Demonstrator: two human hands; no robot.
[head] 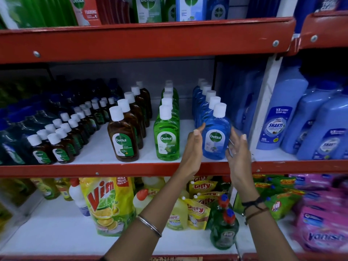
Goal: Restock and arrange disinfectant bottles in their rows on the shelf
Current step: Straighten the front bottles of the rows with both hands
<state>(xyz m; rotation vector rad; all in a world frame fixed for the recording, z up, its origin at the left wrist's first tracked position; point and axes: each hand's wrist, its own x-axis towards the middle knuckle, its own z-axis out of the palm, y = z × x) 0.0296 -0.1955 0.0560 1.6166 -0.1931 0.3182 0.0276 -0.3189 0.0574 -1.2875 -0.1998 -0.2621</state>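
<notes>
Both hands are raised to the middle shelf (131, 169), one on each side of the front blue Dettol bottle (216, 137), right of frame centre.

Left hand (194, 146): fingers extended and loosely together, palm turned toward the bottle's left side. Fingertips (196, 131) lie at or just beside the bottle's shoulder; contact cannot be confirmed. Not clenched, nothing grasped. Forearm rises from the lower centre of the frame; a thin metal bangle (149, 226) sits on it.

Right hand (237, 149): open, fingers spread slightly and curved toward the bottle's right side. Lower fingers appear to touch the bottle near its base; upper fingers stand just apart. Not closed on anything. Dark thread bands (254, 206) circle the wrist; forearm enters from the lower right.

The blue bottle stands upright at the shelf's front edge, label facing out, white cap on, heading the blue row (204, 98) that runs back toward the rear panel. To its left stand the green row (167, 117), then the brown row (128, 121), then rows of small brown bottles (62, 134) at mid-left. Large blue Shakti bottles (278, 119) fill the adjoining bay at right.
</notes>
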